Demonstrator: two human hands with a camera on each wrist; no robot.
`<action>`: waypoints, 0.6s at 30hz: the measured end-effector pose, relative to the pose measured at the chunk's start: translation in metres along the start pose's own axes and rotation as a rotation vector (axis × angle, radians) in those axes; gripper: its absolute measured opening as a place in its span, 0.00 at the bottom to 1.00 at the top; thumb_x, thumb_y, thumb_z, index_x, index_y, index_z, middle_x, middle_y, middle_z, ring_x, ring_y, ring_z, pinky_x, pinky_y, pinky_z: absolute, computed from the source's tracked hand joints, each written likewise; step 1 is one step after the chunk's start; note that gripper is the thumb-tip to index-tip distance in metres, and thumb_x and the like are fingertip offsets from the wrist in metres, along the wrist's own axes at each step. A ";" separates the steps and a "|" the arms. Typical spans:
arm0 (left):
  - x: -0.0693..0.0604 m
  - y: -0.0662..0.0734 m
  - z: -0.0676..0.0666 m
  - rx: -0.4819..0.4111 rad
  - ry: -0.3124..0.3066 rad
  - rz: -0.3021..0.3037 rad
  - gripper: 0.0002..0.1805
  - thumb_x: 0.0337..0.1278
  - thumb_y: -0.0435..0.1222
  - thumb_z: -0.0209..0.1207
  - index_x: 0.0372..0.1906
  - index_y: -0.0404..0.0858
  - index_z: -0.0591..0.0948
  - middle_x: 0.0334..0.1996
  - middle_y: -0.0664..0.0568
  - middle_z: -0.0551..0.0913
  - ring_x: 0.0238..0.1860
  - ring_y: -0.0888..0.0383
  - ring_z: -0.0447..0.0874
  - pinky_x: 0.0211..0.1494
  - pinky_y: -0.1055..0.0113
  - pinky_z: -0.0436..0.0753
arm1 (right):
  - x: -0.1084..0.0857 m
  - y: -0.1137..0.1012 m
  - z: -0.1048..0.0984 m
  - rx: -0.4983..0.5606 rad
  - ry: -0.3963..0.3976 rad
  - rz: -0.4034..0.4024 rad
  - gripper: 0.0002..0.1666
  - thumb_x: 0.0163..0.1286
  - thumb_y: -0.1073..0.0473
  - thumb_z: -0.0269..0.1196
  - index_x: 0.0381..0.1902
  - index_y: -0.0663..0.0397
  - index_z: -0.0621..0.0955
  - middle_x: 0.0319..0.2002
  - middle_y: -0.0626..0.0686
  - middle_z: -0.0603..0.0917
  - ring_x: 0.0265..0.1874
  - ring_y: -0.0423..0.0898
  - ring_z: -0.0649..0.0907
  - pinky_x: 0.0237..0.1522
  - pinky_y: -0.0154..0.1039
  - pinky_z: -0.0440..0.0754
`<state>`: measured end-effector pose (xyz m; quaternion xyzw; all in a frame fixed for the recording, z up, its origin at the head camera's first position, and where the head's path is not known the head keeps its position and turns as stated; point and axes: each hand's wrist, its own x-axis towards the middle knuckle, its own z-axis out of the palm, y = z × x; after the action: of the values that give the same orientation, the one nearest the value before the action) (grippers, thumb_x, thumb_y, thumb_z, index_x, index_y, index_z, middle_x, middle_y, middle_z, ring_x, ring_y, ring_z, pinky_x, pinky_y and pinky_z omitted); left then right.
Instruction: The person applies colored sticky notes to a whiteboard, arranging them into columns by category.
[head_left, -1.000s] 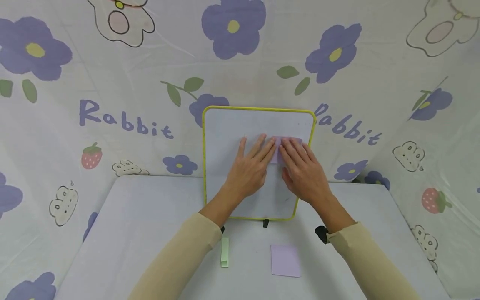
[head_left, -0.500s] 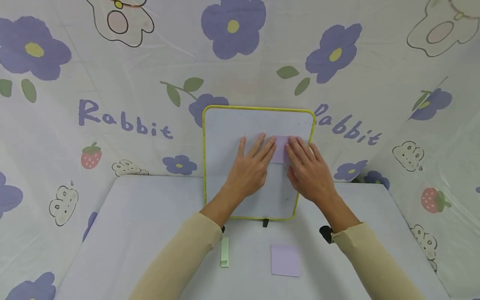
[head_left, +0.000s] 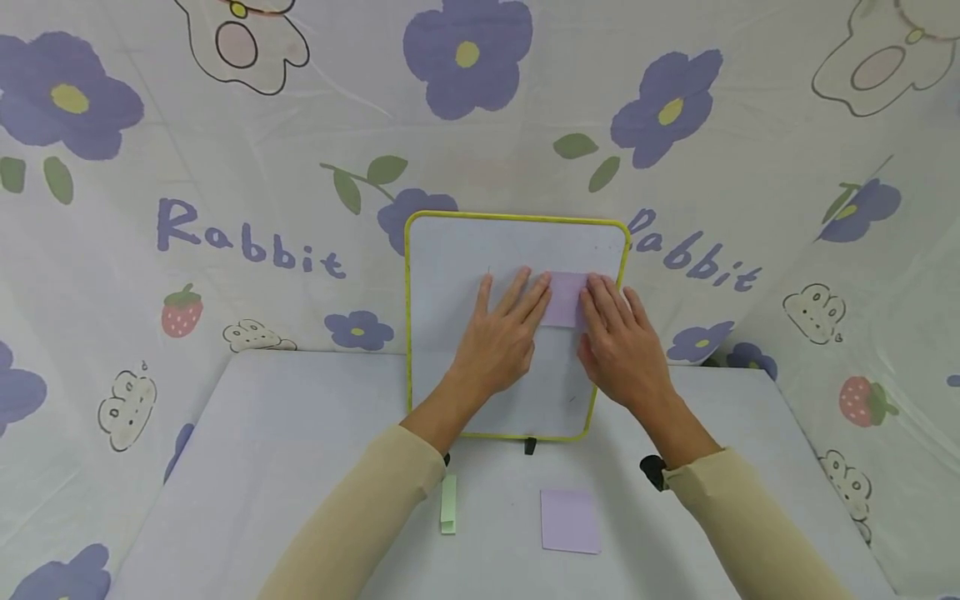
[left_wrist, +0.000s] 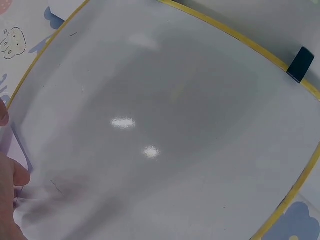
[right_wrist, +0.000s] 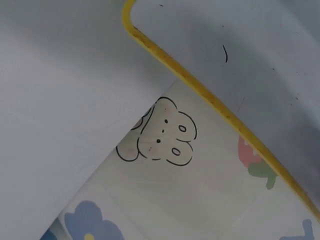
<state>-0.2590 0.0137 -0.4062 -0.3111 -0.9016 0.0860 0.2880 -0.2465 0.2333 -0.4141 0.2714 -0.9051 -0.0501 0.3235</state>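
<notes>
A purple sticky note (head_left: 566,299) lies against the upper right part of a yellow-rimmed whiteboard (head_left: 446,250). My left hand (head_left: 497,340) rests on the board with fingers extended, its fingertips touching the note's left edge. At the note's right side, the straight fingers of my right hand (head_left: 622,340) press on it and cover that edge. In the left wrist view, only parts of fingers (left_wrist: 9,187) and a corner of the note (left_wrist: 16,150) show at the left border. The right wrist view shows no hand, just the board's rim.
On the white table (head_left: 300,467), a purple sticky-note pad (head_left: 570,522) lies in front of the board, with a folded green paper strip (head_left: 448,504) left of it. A black foot (head_left: 530,447) supports the board's lower edge. Behind hangs a flowered cloth (head_left: 510,167).
My right hand has slid rightward across the purple note, uncovering its middle. My left hand has stayed at the note's left edge.
</notes>
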 end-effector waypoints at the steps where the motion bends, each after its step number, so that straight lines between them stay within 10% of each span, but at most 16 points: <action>1: 0.000 0.000 0.000 0.001 0.003 0.000 0.35 0.65 0.44 0.52 0.76 0.42 0.64 0.78 0.52 0.56 0.78 0.50 0.50 0.72 0.39 0.57 | 0.000 -0.001 0.001 -0.006 -0.002 0.001 0.43 0.59 0.62 0.67 0.70 0.71 0.67 0.72 0.67 0.64 0.73 0.61 0.63 0.73 0.56 0.57; 18: -0.002 0.000 0.001 0.006 0.023 -0.002 0.36 0.64 0.44 0.53 0.76 0.41 0.63 0.77 0.53 0.59 0.77 0.50 0.51 0.72 0.38 0.57 | 0.018 -0.020 -0.001 -0.016 -0.018 -0.089 0.42 0.62 0.59 0.65 0.72 0.68 0.66 0.73 0.64 0.65 0.73 0.58 0.63 0.74 0.54 0.53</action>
<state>-0.2580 0.0127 -0.4078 -0.3104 -0.8982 0.0847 0.2994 -0.2481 0.2064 -0.4081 0.3084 -0.8945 -0.0741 0.3150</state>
